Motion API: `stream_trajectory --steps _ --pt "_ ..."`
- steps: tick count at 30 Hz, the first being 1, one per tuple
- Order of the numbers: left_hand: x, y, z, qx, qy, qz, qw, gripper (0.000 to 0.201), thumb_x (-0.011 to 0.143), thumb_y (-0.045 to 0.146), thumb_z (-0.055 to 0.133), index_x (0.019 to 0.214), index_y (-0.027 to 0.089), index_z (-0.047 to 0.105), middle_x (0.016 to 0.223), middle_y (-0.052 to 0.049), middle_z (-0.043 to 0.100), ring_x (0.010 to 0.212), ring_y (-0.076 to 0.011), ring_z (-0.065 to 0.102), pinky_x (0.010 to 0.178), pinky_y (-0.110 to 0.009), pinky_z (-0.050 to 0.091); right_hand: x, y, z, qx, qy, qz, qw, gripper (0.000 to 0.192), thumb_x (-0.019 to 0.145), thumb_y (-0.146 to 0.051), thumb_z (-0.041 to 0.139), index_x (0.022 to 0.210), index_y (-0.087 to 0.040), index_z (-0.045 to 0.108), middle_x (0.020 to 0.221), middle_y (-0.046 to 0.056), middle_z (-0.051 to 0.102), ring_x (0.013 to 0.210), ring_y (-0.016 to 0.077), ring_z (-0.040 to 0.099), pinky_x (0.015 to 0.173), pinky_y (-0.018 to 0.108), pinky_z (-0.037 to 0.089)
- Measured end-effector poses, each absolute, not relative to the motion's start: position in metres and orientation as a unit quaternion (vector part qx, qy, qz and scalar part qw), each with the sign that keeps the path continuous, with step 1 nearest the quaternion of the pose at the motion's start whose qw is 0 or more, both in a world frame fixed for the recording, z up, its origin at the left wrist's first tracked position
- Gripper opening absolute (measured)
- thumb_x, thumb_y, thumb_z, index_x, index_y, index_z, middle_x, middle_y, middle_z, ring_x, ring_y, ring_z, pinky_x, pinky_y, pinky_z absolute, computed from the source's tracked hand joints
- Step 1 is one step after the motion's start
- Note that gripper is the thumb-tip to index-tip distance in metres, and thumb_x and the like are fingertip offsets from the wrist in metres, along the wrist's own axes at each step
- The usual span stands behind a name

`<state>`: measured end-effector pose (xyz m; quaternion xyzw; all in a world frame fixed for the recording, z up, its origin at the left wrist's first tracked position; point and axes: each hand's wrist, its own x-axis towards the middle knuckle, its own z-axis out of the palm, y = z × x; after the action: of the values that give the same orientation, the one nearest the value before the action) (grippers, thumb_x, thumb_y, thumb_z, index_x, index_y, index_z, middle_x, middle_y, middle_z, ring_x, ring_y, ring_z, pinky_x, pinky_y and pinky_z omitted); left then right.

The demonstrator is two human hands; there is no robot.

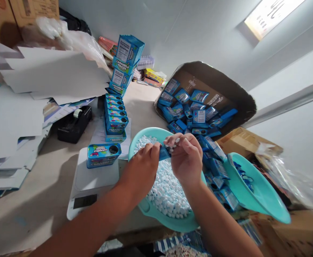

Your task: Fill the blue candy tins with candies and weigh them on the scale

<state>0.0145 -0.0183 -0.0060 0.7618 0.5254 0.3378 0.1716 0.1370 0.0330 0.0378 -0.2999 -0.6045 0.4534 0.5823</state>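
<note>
Both hands meet over the teal basin (156,212), which overhangs the near edge of the table (38,200) and is heaped with small white-and-pale-blue candies (167,189). Left hand (142,166) is closed around a small blue box (163,152), pinching it from the left; right hand (185,159) is curled at the box's right end with several white candies (172,142) held at the fingertips, touching the box. Can't tell whether the box flap is open. Left of the basin, near edge: white scale (92,189), display dark, with one finished blue box (102,154) lying on its platform. Right of the basin: second teal basin (260,194), tilted, past the table's right edge, a few dark blue pieces inside; small blue boxes (215,175) are piled loose between the two basins. Mid-table behind the scale: stack of display cartons (116,117), upper ones (125,60) leaning and open-ended. Just left of the stack: black tape dispenser (74,123). Left side of table: flat white cardboard sheets (46,75), overlapping. Far right: brown cardboard box (212,89) tipped on its side, mouth toward the camera, more small blue boxes spilling out toward the basins. Far left corner: brown cartons (17,14) and crumpled clear plastic (73,39).
</note>
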Motion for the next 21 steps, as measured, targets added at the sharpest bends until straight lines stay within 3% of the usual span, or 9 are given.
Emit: stream_trajectory --steps 11,21 --pt "0.0123 -0.0187 -0.0001 0.747 0.530 0.342 0.210 0.044 0.094 -0.001 0.042 0.133 0.017 0.035 0.126 -0.014 0.061 0.127 -0.0272 0.061 0.101 -0.045 0.055 0.1382 0.0314 0.0389 -0.299 -0.630 0.422 0.579 0.051 0.087 -0.051 0.067 0.050 -0.022 0.048 0.066 0.003 0.061 0.078 0.0212 0.065 0.080 0.037 0.054" --pt "0.0116 -0.0190 0.0007 0.751 0.531 0.332 0.209 0.046 0.093 -0.001 0.044 0.134 0.016 0.035 0.126 -0.014 0.061 0.124 -0.0276 0.062 0.100 -0.045 0.055 0.1380 0.0285 0.0380 -0.277 -0.643 0.410 0.584 0.042 0.090 -0.050 0.064 0.058 -0.023 0.058 0.068 0.003 0.060 0.076 0.0207 0.063 0.079 0.039 0.054"
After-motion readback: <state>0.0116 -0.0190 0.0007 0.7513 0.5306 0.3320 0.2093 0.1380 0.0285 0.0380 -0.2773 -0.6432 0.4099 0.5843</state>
